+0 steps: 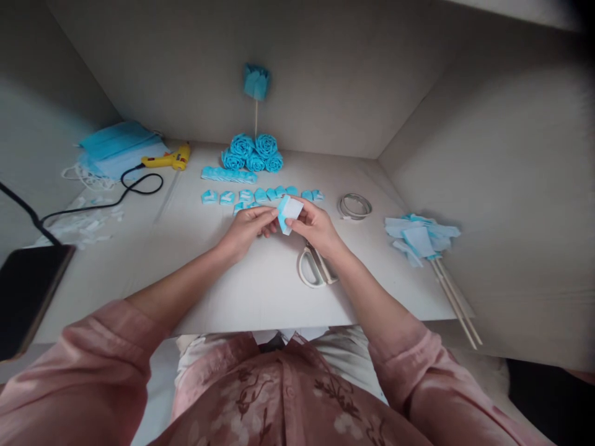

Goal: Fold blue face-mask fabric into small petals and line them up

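A small folded piece of blue and white mask fabric is held up between both my hands over the table. My left hand pinches its left edge between thumb and fingers. On its other side, my right hand grips it, thumb across the front and fingers behind. White-handled scissors lie below my right hand, their blades hidden under it. Just beyond my hands, rows of small folded blue pieces lie on the table, some partly covered by my fingers.
Several blue fabric roses are stacked at the back, a blue flower on a stick above them. Left are blue masks, a yellow glue gun, white scraps and a phone. Right are a coiled band and fabric-topped sticks.
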Demonstrator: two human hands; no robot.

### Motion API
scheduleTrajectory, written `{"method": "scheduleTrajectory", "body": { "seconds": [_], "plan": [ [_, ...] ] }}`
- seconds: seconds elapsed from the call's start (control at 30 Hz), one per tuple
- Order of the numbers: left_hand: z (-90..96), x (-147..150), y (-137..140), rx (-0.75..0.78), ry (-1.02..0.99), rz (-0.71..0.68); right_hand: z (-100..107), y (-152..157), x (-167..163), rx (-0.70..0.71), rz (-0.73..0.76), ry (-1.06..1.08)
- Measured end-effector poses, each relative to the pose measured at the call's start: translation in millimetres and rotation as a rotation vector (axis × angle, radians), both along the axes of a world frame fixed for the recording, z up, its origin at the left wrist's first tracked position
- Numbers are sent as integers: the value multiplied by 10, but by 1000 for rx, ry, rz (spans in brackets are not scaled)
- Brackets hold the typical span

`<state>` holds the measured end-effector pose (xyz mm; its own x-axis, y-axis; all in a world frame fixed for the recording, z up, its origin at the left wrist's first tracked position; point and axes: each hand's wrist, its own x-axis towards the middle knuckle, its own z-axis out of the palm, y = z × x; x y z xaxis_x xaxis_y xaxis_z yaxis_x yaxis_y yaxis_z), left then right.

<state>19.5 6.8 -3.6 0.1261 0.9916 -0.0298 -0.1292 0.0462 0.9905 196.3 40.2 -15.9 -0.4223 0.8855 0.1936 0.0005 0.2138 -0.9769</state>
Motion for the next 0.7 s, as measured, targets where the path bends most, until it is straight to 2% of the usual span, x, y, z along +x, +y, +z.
{"method": "scheduleTrajectory", "body": {
  "seconds": [0.13,0.43,0.53,0.7],
  "plan": [
    [-2,-4,-5,-1,9,-4,27,-13,-3,-2,-2,-3],
    [64,28,-30,-14,137,-43,121,-41,4,100,-148,-48],
    [51,19,-22,-54,75,-41,140,-53,14,181,-157,-95],
    [45,2,-15,-109,-31,-42,169,-67,34,402,-173,-188]
  ]
}}
